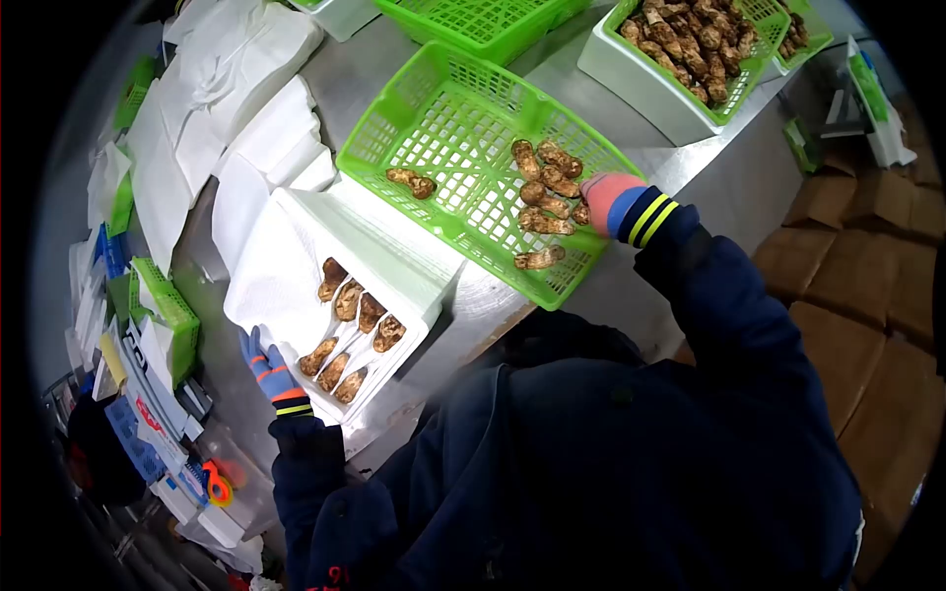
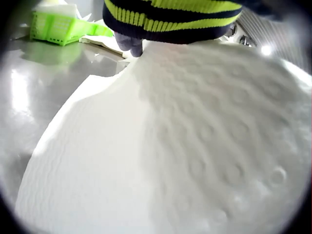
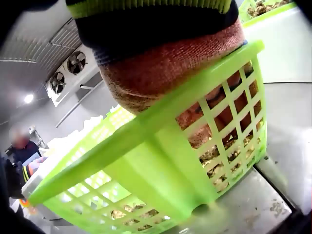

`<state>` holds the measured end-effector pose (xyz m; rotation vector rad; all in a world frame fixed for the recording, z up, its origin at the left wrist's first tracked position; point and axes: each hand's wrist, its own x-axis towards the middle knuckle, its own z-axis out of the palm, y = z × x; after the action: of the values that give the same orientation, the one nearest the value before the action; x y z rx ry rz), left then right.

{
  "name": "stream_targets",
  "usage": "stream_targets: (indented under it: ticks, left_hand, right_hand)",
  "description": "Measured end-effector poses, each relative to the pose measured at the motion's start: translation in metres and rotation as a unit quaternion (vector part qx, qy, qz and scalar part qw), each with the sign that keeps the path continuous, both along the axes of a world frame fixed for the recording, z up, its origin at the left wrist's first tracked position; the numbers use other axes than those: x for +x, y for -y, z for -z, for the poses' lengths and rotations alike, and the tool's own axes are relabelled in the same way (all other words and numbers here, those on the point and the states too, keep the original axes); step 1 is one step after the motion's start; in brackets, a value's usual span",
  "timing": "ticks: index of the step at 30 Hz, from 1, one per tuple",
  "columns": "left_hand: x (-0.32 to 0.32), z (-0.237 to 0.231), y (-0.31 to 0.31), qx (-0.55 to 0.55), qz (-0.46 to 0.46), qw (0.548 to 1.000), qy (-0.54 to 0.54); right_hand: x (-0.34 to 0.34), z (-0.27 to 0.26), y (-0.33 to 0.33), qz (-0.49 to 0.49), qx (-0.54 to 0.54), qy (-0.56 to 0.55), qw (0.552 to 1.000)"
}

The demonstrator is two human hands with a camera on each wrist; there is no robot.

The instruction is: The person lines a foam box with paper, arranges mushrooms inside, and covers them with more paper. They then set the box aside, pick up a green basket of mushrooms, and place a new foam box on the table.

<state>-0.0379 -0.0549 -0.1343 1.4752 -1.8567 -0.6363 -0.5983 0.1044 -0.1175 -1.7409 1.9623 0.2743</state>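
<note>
My right hand (image 1: 610, 202), in a pink and blue knit glove, reaches over the rim of a green lattice basket (image 1: 463, 231). Its fingertips are at a cluster of brown mushrooms (image 1: 540, 222); one is partly covered by the hand, and I cannot tell whether it is gripped. Through the lattice in the right wrist view, gloved fingers (image 3: 224, 117) show above the mushrooms. With fingers extended, my left hand (image 1: 271, 374), in a grey-blue glove with orange bands, rests against the near-left side of a white foam box (image 1: 432, 300). Inside, several mushrooms (image 1: 345, 300) lie in short rows on white paper (image 1: 261, 266).
White paper sheets (image 1: 222, 89) spread over the metal table's far left. A foam box (image 1: 641, 84) at the back right carries a green basket piled with mushrooms (image 1: 690, 39). Another green basket (image 1: 483, 25) is at the back. Brown cartons (image 1: 838, 266) stand to the right.
</note>
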Motion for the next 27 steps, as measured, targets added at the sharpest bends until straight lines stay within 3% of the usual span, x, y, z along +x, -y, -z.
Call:
stream_targets:
  ticks: [4, 7, 11, 13, 15, 16, 18, 19, 20, 21, 24, 26, 27]
  left_hand:
    - [0.006, 0.004, 0.003, -0.006, -0.002, 1.0, 0.028]
    - [0.0, 0.0, -0.001, -0.009, -0.006, 1.0, 0.019]
    - [0.004, 0.005, 0.002, -0.013, -0.007, 1.0, 0.02]
    - [0.002, 0.003, -0.002, -0.024, -0.017, 0.999, 0.044]
    - [0.001, 0.005, 0.001, -0.02, -0.002, 1.0, 0.016]
    - [-0.001, 0.005, 0.001, -0.006, -0.008, 1.0, -0.004]
    - [-0.008, 0.001, -0.005, -0.002, -0.03, 0.999, -0.042]
    - [-0.008, 0.0, -0.006, -0.023, -0.026, 0.999, -0.011]
    - [-0.01, -0.001, -0.007, -0.041, -0.016, 0.999, 0.019]
    - [-0.012, -0.003, -0.008, -0.044, -0.018, 0.999, 0.006]
    - [-0.015, -0.007, -0.009, -0.026, -0.013, 0.999, -0.045]
    - [-0.022, -0.013, -0.012, -0.006, -0.034, 0.997, -0.07]
    - [-0.017, -0.004, -0.012, 0.045, -0.042, 0.987, -0.149]
  right_hand:
    - [0.015, -0.031, 0.007, -0.045, -0.1, -0.057, 0.992]
    - [0.044, -0.042, 0.014, -0.039, 0.007, 0.07, 0.997]
    - [0.068, -0.006, 0.018, -0.054, 0.011, 0.041, 0.998]
    - [0.072, 0.0, 0.019, -0.056, -0.009, 0.024, 0.998]
    - [0.076, -0.013, 0.025, -0.067, 0.01, 0.012, 0.998]
    - [0.072, -0.007, 0.022, -0.05, -0.032, 0.019, 0.998]
    - [0.064, -0.017, 0.024, 0.009, -0.114, 0.103, 0.988]
    - [0.066, -0.039, 0.03, 0.018, -0.136, 0.103, 0.985]
    - [0.075, -0.071, 0.043, 0.043, -0.109, 0.16, 0.98]
    - [0.088, -0.091, 0.054, 0.048, -0.149, 0.214, 0.964]
    - [0.154, -0.139, 0.105, 0.004, -0.115, 0.346, 0.931]
    - [0.21, -0.133, 0.141, -0.183, -0.185, 0.338, 0.905]
    - [0.243, -0.13, 0.158, -0.236, -0.153, 0.313, 0.907]
